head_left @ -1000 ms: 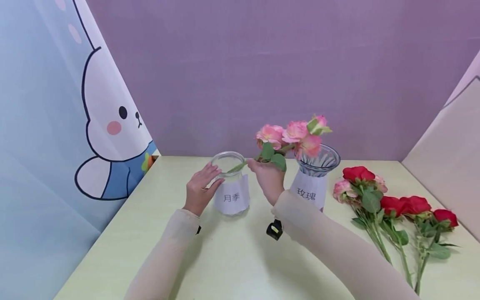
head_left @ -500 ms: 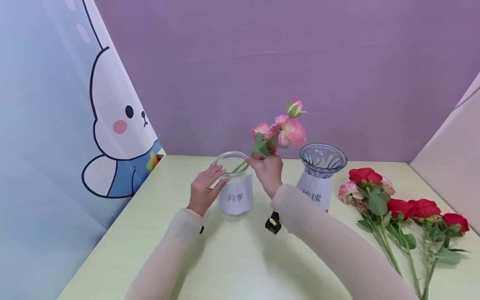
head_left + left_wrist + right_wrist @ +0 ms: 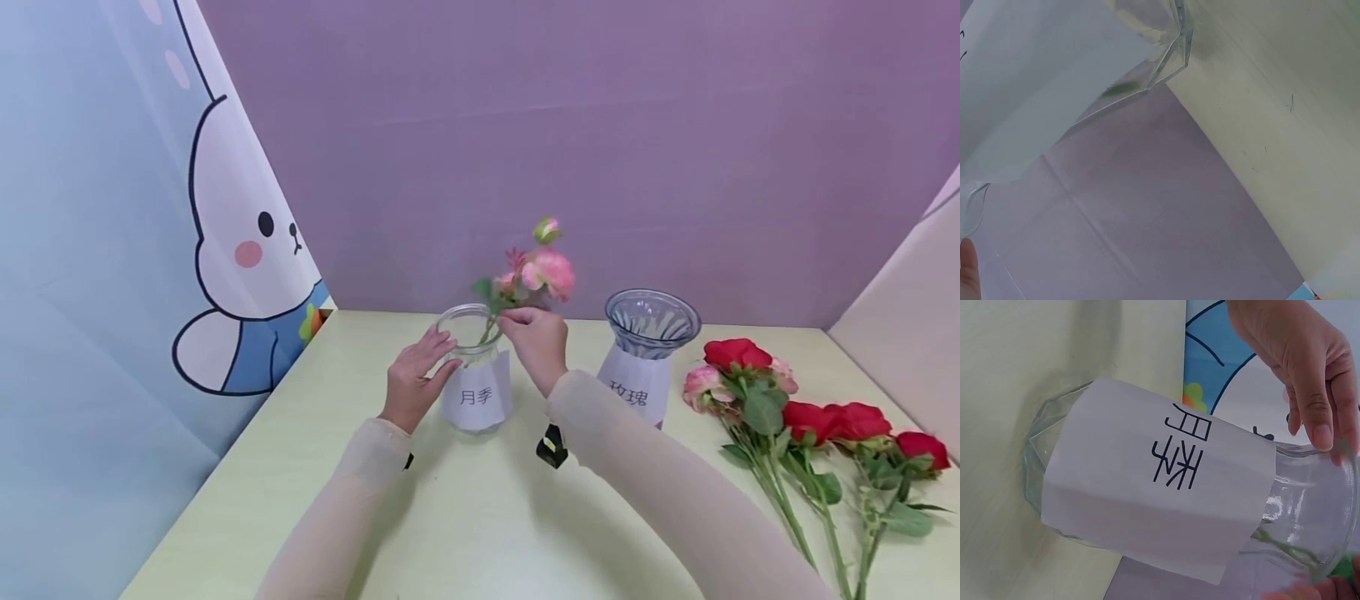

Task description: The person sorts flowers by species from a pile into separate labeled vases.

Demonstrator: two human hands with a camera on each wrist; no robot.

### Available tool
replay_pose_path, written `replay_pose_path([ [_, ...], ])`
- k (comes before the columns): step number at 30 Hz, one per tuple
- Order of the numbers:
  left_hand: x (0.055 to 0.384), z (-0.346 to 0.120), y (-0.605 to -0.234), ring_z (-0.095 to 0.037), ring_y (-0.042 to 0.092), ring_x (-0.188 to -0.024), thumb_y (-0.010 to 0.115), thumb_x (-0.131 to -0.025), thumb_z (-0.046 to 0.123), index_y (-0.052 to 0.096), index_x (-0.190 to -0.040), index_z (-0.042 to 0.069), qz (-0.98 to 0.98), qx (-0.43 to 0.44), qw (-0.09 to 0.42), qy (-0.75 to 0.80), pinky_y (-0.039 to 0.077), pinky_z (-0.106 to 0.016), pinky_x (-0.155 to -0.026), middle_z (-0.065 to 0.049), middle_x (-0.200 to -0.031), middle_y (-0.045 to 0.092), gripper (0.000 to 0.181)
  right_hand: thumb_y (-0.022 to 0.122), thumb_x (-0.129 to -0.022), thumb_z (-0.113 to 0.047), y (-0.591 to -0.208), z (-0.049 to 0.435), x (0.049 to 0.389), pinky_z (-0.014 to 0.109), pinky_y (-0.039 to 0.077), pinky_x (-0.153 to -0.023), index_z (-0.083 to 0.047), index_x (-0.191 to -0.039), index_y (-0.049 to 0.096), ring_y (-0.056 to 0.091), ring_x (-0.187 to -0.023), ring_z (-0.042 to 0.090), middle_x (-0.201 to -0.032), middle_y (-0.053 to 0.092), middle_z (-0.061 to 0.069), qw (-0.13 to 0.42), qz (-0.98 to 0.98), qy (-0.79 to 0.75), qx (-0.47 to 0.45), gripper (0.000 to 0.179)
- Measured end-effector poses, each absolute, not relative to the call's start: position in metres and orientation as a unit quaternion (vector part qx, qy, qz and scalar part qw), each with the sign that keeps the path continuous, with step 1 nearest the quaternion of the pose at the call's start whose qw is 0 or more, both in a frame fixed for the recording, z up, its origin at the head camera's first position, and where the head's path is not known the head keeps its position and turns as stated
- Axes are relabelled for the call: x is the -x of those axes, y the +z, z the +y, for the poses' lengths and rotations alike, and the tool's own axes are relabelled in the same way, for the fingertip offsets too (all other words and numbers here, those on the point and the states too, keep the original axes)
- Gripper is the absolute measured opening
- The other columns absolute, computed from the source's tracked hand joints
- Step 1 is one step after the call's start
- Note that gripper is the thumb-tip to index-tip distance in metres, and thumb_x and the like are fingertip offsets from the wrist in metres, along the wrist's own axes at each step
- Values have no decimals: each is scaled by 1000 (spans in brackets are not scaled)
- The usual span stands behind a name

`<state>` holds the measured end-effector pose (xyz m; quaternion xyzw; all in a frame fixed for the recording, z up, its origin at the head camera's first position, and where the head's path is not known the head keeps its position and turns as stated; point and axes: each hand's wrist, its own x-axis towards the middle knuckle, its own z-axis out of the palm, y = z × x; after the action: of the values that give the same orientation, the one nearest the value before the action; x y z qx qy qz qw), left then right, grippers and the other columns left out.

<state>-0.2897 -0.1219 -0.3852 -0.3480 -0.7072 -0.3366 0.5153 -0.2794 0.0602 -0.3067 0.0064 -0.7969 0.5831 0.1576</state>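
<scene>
My right hand pinches the stem of a pink rose spray over the right side of a clear glass vase. The stem slants down through the mouth, and a green tip shows through the glass near the base in the left wrist view. With fingers and thumb at the rim and neck, my left hand holds the vase from the left. A white paper label with black characters wraps the vase body. The vase stands upright on the table.
Right of the vase stands a second glass vase, bluish and flared, also with a paper label. Red roses and pink roses lie on the table at the right. Behind rises a purple backdrop.
The pink rose spray has swung left and more upright, from over the bluish vase to over the clear one. Its stem has gone deeper into the mouth. The left hand stays at the rim.
</scene>
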Motion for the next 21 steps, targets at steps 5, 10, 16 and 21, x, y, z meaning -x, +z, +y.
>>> replay_pose_path([
  [5, 290, -120, -386, -45, 64, -97, 59, -92, 38, 72, -93, -6, -707, 342, 522, -333, 54, -53, -72, -22, -98, 69, 46, 71, -85, -13, -307, 64, 274, 34, 55, -80, -3, -100, 74, 65, -98, 23, -104, 71, 11, 133, -796, 591, -9, 18],
  [10, 290, -120, -387, -43, 64, -99, 57, -93, 39, 72, -93, -6, -708, 336, 525, -333, 54, -53, -72, -22, -98, 70, 47, 69, -88, -18, -309, 71, 268, 35, 55, -82, -5, -106, 72, 65, -96, 22, -104, 71, 9, 102, -800, 591, -15, 22],
  [16, 289, -120, -388, -42, 64, -99, 55, -94, 41, 72, -94, -7, -713, 326, 523, -334, 54, -53, -71, -22, -99, 70, 50, 66, -88, -15, -325, 91, 257, 36, 55, -81, -2, -107, 69, 68, -80, 19, -93, 71, 10, 43, -826, 559, -57, 23],
  [21, 289, -119, -388, -42, 64, -100, 52, -96, 39, 72, -94, -7, -714, 324, 522, -334, 54, -52, -72, -22, -100, 69, 50, 66, -87, -10, -351, 118, 236, 36, 56, -76, 4, -106, 66, 65, -74, 17, -87, 70, 13, -16, -830, 545, -119, 24],
])
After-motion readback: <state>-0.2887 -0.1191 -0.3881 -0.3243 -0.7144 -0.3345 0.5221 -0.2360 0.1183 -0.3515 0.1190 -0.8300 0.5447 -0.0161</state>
